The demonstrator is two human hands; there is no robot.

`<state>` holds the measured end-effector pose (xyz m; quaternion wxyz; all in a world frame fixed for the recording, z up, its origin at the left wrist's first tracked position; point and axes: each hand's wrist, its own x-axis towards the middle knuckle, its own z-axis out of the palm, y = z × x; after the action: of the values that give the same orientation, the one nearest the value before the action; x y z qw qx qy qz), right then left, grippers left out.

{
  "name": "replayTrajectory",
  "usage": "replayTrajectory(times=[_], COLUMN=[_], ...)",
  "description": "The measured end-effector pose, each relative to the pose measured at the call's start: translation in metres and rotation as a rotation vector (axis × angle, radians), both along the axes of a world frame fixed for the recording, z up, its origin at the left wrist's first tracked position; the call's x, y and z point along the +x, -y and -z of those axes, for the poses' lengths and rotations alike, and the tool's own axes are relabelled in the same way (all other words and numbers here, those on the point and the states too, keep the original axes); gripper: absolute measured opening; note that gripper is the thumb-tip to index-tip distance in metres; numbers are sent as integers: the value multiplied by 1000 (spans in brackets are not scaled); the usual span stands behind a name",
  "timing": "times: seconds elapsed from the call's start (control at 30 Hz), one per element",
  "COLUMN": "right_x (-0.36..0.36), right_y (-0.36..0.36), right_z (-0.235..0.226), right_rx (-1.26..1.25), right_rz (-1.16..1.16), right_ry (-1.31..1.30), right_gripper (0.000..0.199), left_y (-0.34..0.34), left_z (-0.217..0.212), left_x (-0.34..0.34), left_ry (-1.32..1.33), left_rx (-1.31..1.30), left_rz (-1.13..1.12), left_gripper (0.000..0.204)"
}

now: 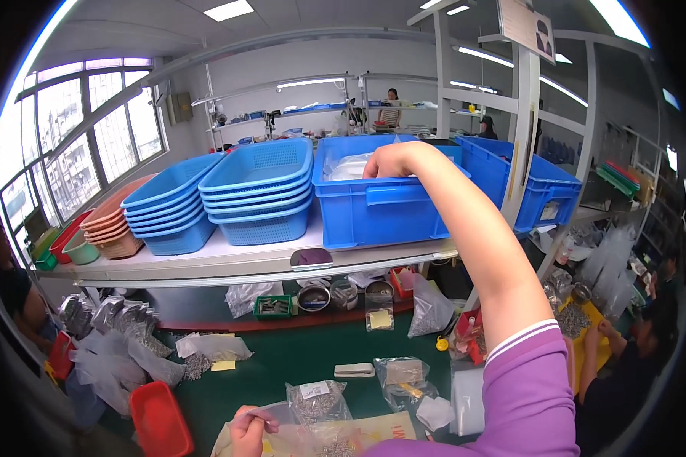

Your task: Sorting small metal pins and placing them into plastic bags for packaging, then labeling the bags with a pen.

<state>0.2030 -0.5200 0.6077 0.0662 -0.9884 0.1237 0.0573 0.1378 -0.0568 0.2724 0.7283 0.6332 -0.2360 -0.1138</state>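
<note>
My right arm stretches up to the shelf, and my right hand [391, 161] dips over the rim of a blue plastic bin [358, 217]. Its fingers curl down among clear and white plastic bags [347, 167] inside; the fingertips are hidden. Low over the workbench, my left hand [250, 431] pinches the edge of a clear plastic bag [286, 417]. Beside that bag lies a clear bag of small metal parts [316, 400] with a white label. Under both is a cream printed sheet [385, 428], with loose metal parts [335, 443] on it.
Stacked blue baskets [258, 190] and orange baskets [118, 221] line the shelf [206, 263]. On the green bench [282, 350] are a red tray [161, 419], a white stapler-like object [354, 370], a green box [272, 306] and several bags. Other people work at far left and right.
</note>
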Motion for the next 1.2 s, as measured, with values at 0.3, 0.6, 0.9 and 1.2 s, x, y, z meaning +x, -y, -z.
replayTrajectory(times=[0.3, 0.6, 0.9, 1.2], right_x=[-14, 27, -86, -219], right_y=[32, 23, -28, -106], right_z=[-14, 4, -77, 46], right_rx=[127, -346, -110, 99], right_rz=[65, 195, -117, -313], right_ry=[922, 574, 1463, 721], right_gripper=[20, 27, 23, 27], left_y=[-2, 12, -13, 57], left_z=[11, 6, 26, -12], left_x=[-3, -9, -12, -18], left_ry=[-160, -174, -227, -283], left_rx=[-6, 37, -119, 36], left_rz=[-6, -54, -79, 155], left_gripper=[10, 15, 27, 6])
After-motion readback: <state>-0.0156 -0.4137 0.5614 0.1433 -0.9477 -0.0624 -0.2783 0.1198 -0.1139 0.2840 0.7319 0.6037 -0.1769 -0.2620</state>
